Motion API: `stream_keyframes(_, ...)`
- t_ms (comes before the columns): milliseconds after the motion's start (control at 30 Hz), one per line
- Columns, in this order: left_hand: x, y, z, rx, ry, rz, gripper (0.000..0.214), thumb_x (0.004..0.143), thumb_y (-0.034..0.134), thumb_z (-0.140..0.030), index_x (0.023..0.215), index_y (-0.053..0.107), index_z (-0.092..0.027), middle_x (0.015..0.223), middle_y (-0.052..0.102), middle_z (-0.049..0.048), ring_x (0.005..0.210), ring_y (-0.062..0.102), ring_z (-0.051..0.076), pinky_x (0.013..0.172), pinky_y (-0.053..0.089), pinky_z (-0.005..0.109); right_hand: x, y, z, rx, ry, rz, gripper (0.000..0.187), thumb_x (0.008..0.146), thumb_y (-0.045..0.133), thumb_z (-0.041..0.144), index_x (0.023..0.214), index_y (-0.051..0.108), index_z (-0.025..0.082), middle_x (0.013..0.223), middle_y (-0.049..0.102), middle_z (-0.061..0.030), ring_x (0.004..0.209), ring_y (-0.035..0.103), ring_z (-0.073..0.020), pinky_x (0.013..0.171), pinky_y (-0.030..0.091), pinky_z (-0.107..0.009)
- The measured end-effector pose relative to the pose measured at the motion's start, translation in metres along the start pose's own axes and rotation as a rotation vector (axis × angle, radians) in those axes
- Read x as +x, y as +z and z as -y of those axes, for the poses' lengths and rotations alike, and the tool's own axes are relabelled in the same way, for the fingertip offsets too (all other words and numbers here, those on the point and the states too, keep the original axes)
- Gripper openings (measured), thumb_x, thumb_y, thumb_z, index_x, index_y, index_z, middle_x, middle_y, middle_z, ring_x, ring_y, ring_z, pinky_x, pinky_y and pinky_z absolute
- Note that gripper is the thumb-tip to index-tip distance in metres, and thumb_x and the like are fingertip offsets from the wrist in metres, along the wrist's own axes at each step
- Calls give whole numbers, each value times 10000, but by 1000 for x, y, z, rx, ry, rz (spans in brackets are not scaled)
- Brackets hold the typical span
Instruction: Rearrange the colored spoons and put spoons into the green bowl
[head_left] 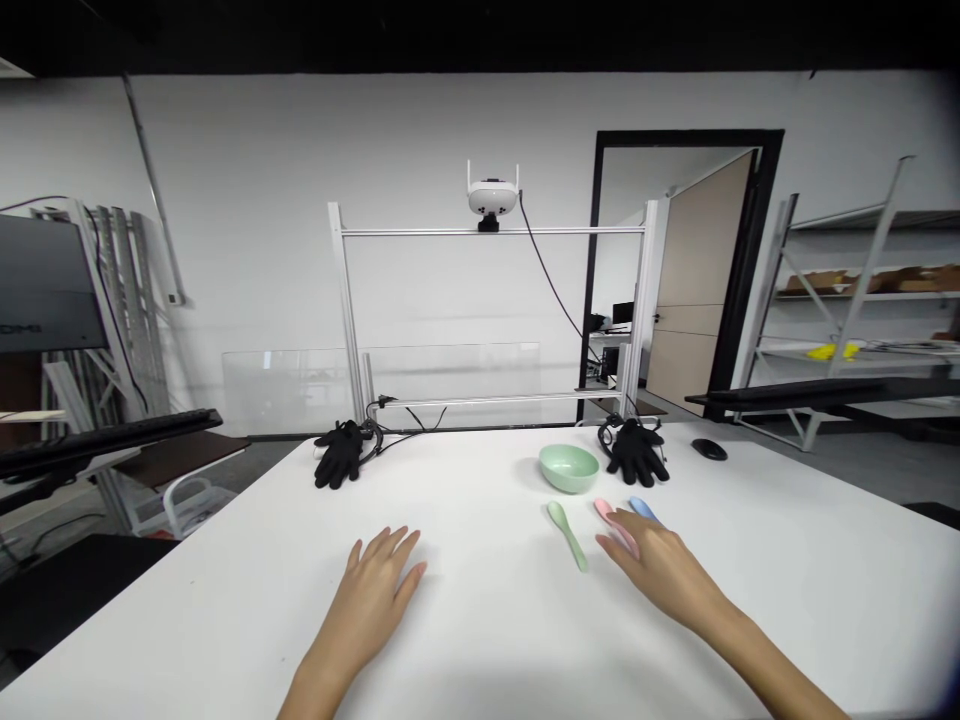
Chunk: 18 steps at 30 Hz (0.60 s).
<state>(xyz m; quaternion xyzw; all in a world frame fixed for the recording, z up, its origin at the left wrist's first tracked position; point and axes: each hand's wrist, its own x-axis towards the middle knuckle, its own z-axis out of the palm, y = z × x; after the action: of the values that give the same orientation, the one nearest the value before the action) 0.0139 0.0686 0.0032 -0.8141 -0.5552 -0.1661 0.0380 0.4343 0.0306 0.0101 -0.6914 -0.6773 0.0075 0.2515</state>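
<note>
My left hand [379,585] lies flat on the white table [480,620], fingers spread, holding nothing. My right hand [656,565] rests palm down with fingers stretched over the pink spoon [604,511] and the blue spoon [640,506], covering their handles. A green spoon [566,533] lies just left of that hand, apart from it. A mint green bowl [568,467] stands upright behind the spoons.
Two black gloves with cables lie at the table's far side, one left [340,453], one right [637,450]. A black mouse [709,449] sits far right. An aluminium frame [491,232] with a white camera [492,196] stands behind the table.
</note>
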Motion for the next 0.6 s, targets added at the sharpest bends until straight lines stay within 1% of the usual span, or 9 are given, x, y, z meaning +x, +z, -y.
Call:
stream_keyframes(167, 0, 0, -1, 12, -9, 28, 532, 1043, 363, -479, 1490, 535, -248, 1550, 543, 89, 1481, 417, 330, 1206, 292, 604, -13, 3, -2, 52, 30, 35, 585, 969, 419, 512, 1493, 486, 261, 1198, 710, -125, 1121, 650, -325, 958, 490, -419)
stream_keyframes(300, 0, 0, 0, 11, -4, 23, 535, 1044, 362, -485, 1490, 535, -244, 1551, 541, 90, 1483, 415, 332, 1205, 292, 609, -14, 6, -4, 17, -12, 8, 619, 981, 394, 512, 1537, 437, 245, 1192, 706, -117, 1189, 627, -308, 987, 488, -407)
stream_keyframes(467, -1, -1, -1, 6, -1, 3, 519, 1041, 377, -482, 1476, 549, -258, 1537, 558, 88, 1474, 428, 335, 1196, 310, 611, -12, 6, -3, -28, -27, -43, 596, 977, 411, 518, 1509, 486, 262, 1193, 710, -121, 1100, 673, -299, 929, 516, -378)
stream_keyframes(600, -1, -3, -2, 22, -6, 16, 533, 1045, 359, -477, 1492, 532, -242, 1550, 543, 87, 1483, 415, 327, 1204, 300, 604, -11, 7, -3, -28, -40, -71, 560, 974, 422, 509, 1470, 527, 271, 1160, 723, -109, 1043, 692, -293, 894, 529, -383)
